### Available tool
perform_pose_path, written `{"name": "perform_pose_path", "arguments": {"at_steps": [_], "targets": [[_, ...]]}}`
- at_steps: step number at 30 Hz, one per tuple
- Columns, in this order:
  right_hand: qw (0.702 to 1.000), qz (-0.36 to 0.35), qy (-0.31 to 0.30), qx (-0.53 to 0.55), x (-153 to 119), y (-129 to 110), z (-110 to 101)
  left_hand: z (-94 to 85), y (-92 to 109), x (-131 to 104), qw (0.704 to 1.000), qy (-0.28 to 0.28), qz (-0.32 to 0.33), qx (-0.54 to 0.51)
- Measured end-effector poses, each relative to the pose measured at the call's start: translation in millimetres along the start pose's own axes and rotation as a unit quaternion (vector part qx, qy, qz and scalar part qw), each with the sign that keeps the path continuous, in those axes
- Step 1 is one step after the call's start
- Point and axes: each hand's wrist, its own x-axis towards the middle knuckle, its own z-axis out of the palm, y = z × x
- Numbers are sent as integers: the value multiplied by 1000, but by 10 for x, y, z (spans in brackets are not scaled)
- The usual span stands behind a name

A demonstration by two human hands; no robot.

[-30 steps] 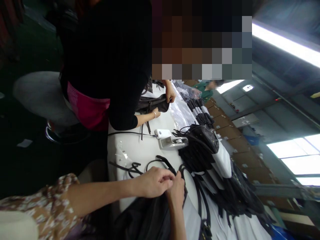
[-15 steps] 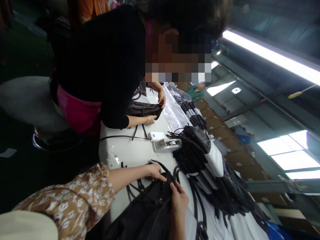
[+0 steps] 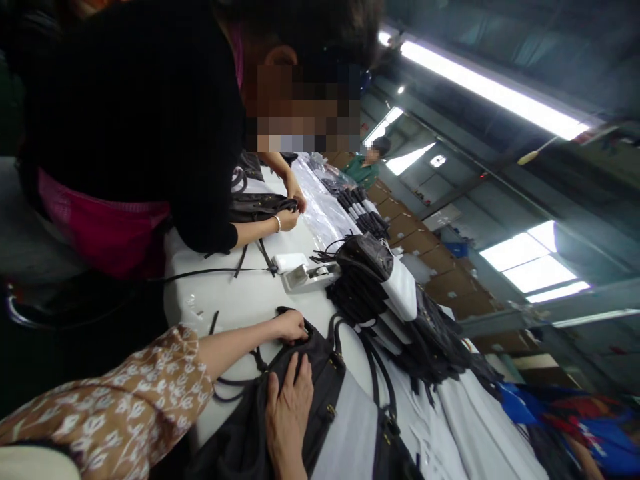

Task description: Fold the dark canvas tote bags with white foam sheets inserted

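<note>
A dark bag [image 3: 250,413] with small gold-coloured fittings lies on the white table in front of me. My left hand [image 3: 291,327], reaching in from the left, has its fingers curled over the bag's far end; the fingertips are partly hidden there. Flat on the bag's upper side rests my right hand [image 3: 291,407], fingers stretched out and the thumb apart. Thin dark straps trail from the bag's left side. A light grey panel or sheet [image 3: 350,427] shows along its right side.
A white tape dispenser [image 3: 305,277] stands beyond the bag. To the right is a pile of dark bags with pale wrapping [image 3: 400,293]. A co-worker in black [image 3: 125,113] leans over the table, handling another dark bag [image 3: 260,207]. Cardboard boxes [image 3: 440,273] line the background.
My right hand has gone from pinching the bag's edge to lying flat on it. The bag's right side, with fittings and grey panel, now shows. The whole view has shifted rightward.
</note>
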Motion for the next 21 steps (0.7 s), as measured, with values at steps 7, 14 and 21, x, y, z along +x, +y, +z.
{"name": "perform_pose_path", "arguments": {"at_steps": [7,14,21], "targets": [[998,-4,-60,-20,-18,-32,-86,331,272,-892,974,152,123,114],[994,-38,-101,30,-219,-107,-416,843,-24,-1092,956,73,166,232],[977,167,117,-59,-1478,717,-1154,727,-435,-1366,948,141,142,249]]}}
